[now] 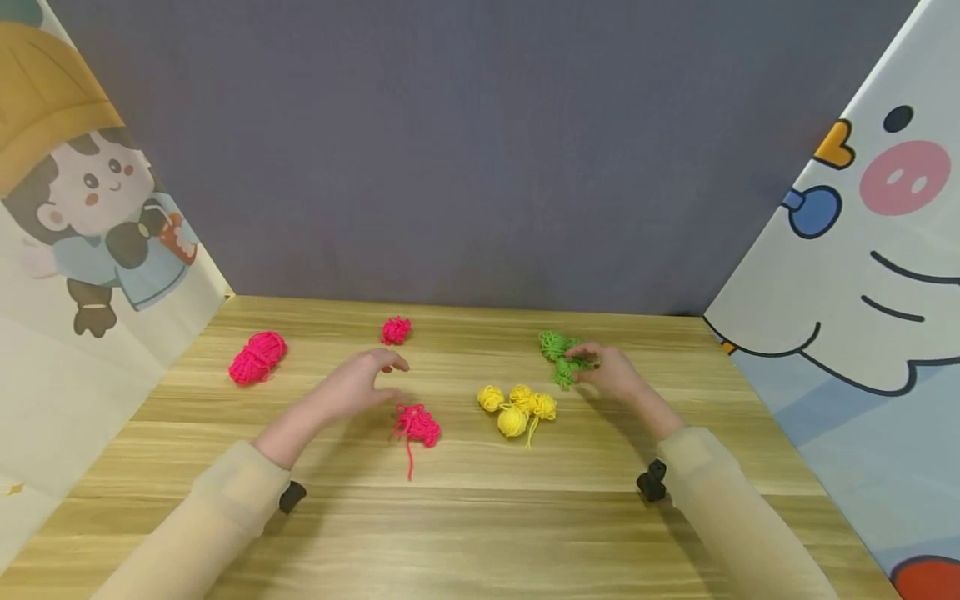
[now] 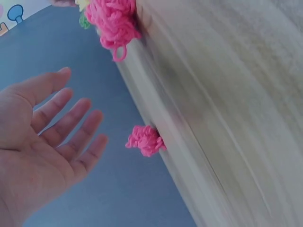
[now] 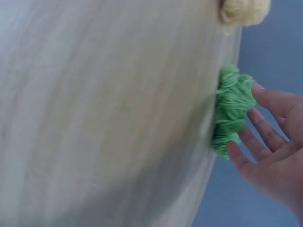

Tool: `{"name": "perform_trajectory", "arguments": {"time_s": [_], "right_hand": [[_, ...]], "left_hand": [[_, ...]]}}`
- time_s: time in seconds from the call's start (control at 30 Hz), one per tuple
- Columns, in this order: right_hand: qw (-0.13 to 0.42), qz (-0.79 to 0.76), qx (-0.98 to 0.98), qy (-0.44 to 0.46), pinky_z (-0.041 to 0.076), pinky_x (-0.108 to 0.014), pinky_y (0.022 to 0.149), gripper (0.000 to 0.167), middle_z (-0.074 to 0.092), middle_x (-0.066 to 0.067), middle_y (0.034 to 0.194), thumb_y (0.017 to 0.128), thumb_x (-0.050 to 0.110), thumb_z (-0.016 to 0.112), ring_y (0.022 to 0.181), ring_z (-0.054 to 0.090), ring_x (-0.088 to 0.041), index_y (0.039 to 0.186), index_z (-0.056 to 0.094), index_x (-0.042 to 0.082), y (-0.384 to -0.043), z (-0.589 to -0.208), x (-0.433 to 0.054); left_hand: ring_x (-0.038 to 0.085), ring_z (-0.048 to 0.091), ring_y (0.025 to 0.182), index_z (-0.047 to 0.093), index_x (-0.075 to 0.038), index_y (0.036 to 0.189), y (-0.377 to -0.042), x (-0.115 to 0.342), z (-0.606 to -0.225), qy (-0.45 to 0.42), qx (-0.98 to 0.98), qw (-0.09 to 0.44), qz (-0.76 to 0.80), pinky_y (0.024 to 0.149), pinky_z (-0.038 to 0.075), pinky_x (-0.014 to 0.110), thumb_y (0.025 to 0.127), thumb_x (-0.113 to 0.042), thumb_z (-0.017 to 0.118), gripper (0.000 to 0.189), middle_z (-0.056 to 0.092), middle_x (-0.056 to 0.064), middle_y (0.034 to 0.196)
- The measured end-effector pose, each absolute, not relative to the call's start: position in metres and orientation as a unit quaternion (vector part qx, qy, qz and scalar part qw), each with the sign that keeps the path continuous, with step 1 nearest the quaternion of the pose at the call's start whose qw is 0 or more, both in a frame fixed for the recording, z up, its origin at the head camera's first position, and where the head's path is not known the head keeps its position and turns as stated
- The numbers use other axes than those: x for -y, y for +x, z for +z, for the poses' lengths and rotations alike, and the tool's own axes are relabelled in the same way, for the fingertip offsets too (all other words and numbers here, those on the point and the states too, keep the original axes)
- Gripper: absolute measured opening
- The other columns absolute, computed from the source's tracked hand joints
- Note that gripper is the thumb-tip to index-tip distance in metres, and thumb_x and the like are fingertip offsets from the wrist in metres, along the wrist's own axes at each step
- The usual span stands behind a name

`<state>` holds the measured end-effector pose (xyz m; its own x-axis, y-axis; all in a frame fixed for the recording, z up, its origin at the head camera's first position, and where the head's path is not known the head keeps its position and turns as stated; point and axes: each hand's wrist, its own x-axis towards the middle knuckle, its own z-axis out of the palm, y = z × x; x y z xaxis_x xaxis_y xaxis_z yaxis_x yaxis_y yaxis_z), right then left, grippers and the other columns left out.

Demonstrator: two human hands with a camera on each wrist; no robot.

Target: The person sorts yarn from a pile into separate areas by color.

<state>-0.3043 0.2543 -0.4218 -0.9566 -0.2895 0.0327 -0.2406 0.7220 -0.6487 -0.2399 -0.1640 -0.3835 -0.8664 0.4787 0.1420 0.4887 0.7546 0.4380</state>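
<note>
My left hand [image 1: 365, 383] hovers over the table with fingers spread and relaxed, holding nothing. Just right of it lies a loose pink yarn bundle [image 1: 420, 426] with a trailing strand; a small pink yarn ball [image 1: 396, 330] sits farther back. My right hand [image 1: 609, 372] reaches to the green yarn [image 1: 555, 345], its thumb and fingers apart, fingertips right at the yarn's edge. In the right wrist view the green yarn [image 3: 232, 104] shows as several clumps close together, partly behind the fingertips. Several yellow yarn balls [image 1: 513, 421] lie between my hands, one with a loose strand.
A larger pink yarn skein [image 1: 257, 358] lies at the table's left side. The wooden table [image 1: 480, 533] is bounded by a grey back panel [image 1: 465, 167] and printed side panels, a cartoon child [image 1: 112, 200] left and a white cartoon figure [image 1: 847, 275] right.
</note>
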Motion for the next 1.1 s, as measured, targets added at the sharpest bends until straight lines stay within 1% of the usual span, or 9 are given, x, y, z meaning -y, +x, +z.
{"name": "perform_trajectory", "arguments": {"time_s": [0.07, 0.13, 0.2, 0.3, 0.5, 0.7, 0.87, 0.93, 1.1], "right_hand": [[0.031, -0.342, -0.928, -0.145, 0.05, -0.05, 0.086, 0.04, 0.053, -0.021, 0.131, 0.086, 0.01, 0.068, 0.118, 0.05, -0.04, 0.125, 0.059, 0.009, -0.301, -0.415, -0.254], [0.027, -0.344, -0.927, -0.148, 0.049, -0.052, 0.087, 0.04, 0.053, -0.021, 0.131, 0.087, 0.011, 0.067, 0.118, 0.049, -0.041, 0.125, 0.058, 0.008, -0.299, -0.409, -0.254], [0.023, -0.345, -0.926, -0.154, 0.046, -0.053, 0.094, 0.039, 0.055, -0.019, 0.13, 0.087, 0.011, 0.067, 0.121, 0.048, -0.04, 0.125, 0.058, 0.007, -0.296, -0.403, -0.252], [0.017, -0.348, -0.924, -0.159, 0.046, -0.052, 0.096, 0.037, 0.057, -0.017, 0.128, 0.088, 0.011, 0.066, 0.119, 0.05, -0.038, 0.124, 0.059, 0.005, -0.291, -0.396, -0.249], [-0.017, -0.36, -0.916, -0.178, 0.05, -0.046, 0.092, 0.034, 0.061, -0.017, 0.121, 0.087, 0.011, 0.068, 0.111, 0.056, -0.037, 0.119, 0.062, 0.006, -0.277, -0.383, -0.237], [-0.057, -0.384, -0.897, -0.212, 0.052, -0.047, 0.088, 0.029, 0.065, -0.018, 0.111, 0.084, 0.008, 0.07, 0.103, 0.061, -0.036, 0.112, 0.064, 0.002, -0.26, -0.376, -0.221], [-0.063, -0.42, -0.876, -0.23, 0.055, -0.041, 0.083, 0.027, 0.066, -0.02, 0.109, 0.083, 0.004, 0.07, 0.098, 0.063, -0.038, 0.109, 0.064, -0.001, -0.248, -0.374, -0.204], [-0.065, -0.432, -0.867, -0.238, 0.056, -0.038, 0.082, 0.027, 0.066, -0.019, 0.108, 0.082, 0.003, 0.071, 0.096, 0.064, -0.036, 0.108, 0.064, -0.001, -0.244, -0.374, -0.197], [-0.058, -0.466, -0.849, -0.241, 0.056, -0.035, 0.083, 0.027, 0.067, -0.013, 0.107, 0.082, 0.004, 0.071, 0.096, 0.065, -0.03, 0.108, 0.064, 0.001, -0.233, -0.375, -0.178]], "left_hand": [[0.032, 0.058, 0.105, 0.062, -0.003, 0.115, -0.241, 0.165, -0.381, -0.251, 0.938, 0.018, -0.237, 0.09, 0.049, 0.046, 0.083, -0.013, 0.072, 0.035, 0.064, 0.012, 0.115], [0.033, 0.058, 0.106, 0.062, -0.004, 0.115, -0.243, 0.166, -0.378, -0.244, 0.94, 0.026, -0.235, 0.09, 0.049, 0.047, 0.083, -0.012, 0.071, 0.034, 0.063, 0.013, 0.116], [0.034, 0.058, 0.107, 0.062, -0.004, 0.115, -0.245, 0.167, -0.377, -0.235, 0.942, 0.036, -0.236, 0.09, 0.049, 0.048, 0.083, -0.012, 0.071, 0.034, 0.063, 0.013, 0.116], [0.035, 0.057, 0.108, 0.062, -0.004, 0.116, -0.248, 0.17, -0.377, -0.224, 0.944, 0.048, -0.238, 0.091, 0.048, 0.049, 0.083, -0.012, 0.071, 0.034, 0.062, 0.014, 0.117], [0.038, 0.055, 0.111, 0.061, -0.001, 0.118, -0.257, 0.177, -0.38, -0.208, 0.942, 0.071, -0.253, 0.094, 0.046, 0.051, 0.084, -0.011, 0.07, 0.037, 0.059, 0.019, 0.121], [0.04, 0.05, 0.118, 0.058, 0.0, 0.122, -0.268, 0.186, -0.384, -0.187, 0.945, 0.094, -0.253, 0.099, 0.042, 0.053, 0.085, -0.012, 0.069, 0.041, 0.056, 0.022, 0.126], [0.04, 0.048, 0.12, 0.056, 0.001, 0.124, -0.277, 0.191, -0.385, -0.176, 0.942, 0.106, -0.267, 0.102, 0.039, 0.053, 0.085, -0.011, 0.069, 0.043, 0.056, 0.023, 0.126], [0.041, 0.047, 0.121, 0.056, 0.002, 0.124, -0.281, 0.193, -0.386, -0.175, 0.939, 0.111, -0.274, 0.103, 0.037, 0.053, 0.084, -0.01, 0.069, 0.044, 0.055, 0.023, 0.127], [0.041, 0.045, 0.123, 0.054, 0.003, 0.127, -0.293, 0.196, -0.391, -0.167, 0.937, 0.11, -0.285, 0.105, 0.035, 0.054, 0.084, -0.008, 0.068, 0.046, 0.053, 0.023, 0.129]]}}
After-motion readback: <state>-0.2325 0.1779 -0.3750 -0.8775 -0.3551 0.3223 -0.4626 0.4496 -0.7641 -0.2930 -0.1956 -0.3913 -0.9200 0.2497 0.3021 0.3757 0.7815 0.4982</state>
